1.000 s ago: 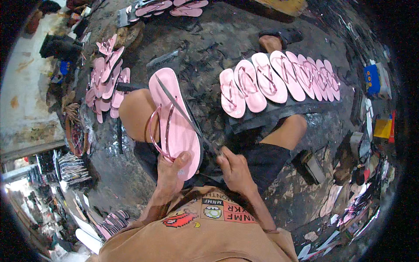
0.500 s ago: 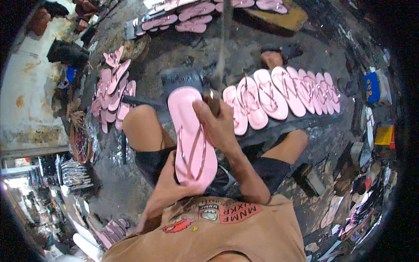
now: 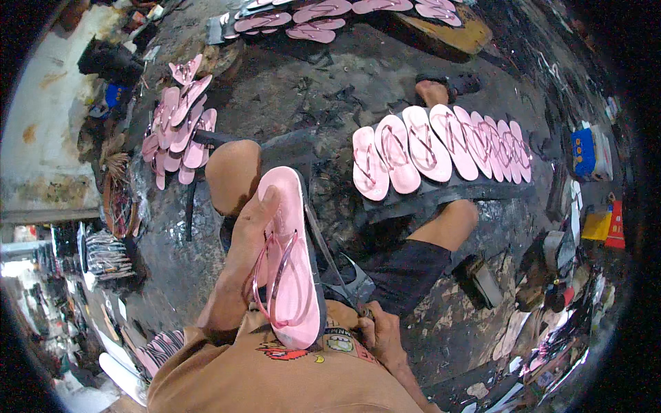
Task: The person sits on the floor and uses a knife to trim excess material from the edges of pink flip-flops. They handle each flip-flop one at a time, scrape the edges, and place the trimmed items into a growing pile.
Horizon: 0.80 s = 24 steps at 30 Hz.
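My left hand [image 3: 242,242] grips a pink flip-flop [image 3: 292,261] along its left edge, sole up toward me, its clear pink strap showing. The heel end rests against my orange shirt. My right hand [image 3: 381,332] sits low by my waist, closed on the handle of a thin dark tool [image 3: 330,256] that runs up along the flip-flop's right side. My bare knee [image 3: 233,171] lies just beyond the flip-flop's toe end.
A row of several finished pink flip-flops [image 3: 441,148] lies on a dark board across my right leg. A pile of pink soles [image 3: 177,124] sits at the left, more pink flip-flops [image 3: 323,17] at the far top. Clutter and boxes [image 3: 592,155] line the right edge.
My right hand has dropped from the flip-flop's toe end down to my waist. The left hand has slid up the flip-flop's left edge, and the flip-flop sits closer to my chest.
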Available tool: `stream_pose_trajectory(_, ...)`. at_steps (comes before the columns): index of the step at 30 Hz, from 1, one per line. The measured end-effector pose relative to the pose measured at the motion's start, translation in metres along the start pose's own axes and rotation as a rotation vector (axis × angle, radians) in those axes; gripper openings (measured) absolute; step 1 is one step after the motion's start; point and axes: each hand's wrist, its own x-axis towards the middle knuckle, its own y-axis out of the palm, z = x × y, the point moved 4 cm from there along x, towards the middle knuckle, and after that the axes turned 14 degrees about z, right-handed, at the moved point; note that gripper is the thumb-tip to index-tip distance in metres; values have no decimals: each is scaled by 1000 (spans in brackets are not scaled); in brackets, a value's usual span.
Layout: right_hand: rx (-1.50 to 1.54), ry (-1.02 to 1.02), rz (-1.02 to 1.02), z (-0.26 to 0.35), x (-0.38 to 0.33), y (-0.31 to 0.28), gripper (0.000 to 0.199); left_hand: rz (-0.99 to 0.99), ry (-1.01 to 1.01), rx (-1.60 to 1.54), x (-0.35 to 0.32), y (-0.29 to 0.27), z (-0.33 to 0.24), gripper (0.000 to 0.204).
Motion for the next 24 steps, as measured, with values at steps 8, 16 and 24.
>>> stream_pose_trajectory(8,-202,-107,-94,20,113,-49,26,187,-102,197,3,0,2,40)
stream_pose_trajectory(16,-360,-94,312,99,185,-118,37,151,-333,150,10,-12,4,47)
stream_pose_trajectory(24,-453,-200,540,142,236,-126,47,375,-199,193,22,-10,-12,67)
